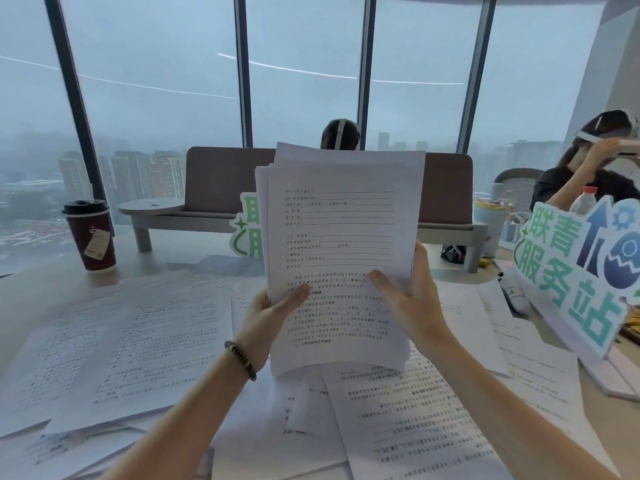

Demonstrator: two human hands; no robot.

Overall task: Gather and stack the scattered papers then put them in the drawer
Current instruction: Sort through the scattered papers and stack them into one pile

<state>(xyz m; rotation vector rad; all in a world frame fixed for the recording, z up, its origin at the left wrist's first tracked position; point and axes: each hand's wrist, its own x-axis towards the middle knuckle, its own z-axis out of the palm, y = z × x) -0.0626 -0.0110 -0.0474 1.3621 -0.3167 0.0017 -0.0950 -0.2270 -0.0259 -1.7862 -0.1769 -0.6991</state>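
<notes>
Currently both hands, left hand [273, 306] and right hand [412, 292], grip the upright stack [341, 237] by its lower sides, long axis vertical, loose papers [138, 348] spread beneath, mostly leftward.

Stack of papers [341, 258] upright at centre between left hand [268, 315] and right hand [412, 303], loose sheets [138, 351] spread on tabletop [41, 285] beneath, coffee cup [90, 235] far left, sign [581, 268] right, bench [221, 188] behind.
</notes>
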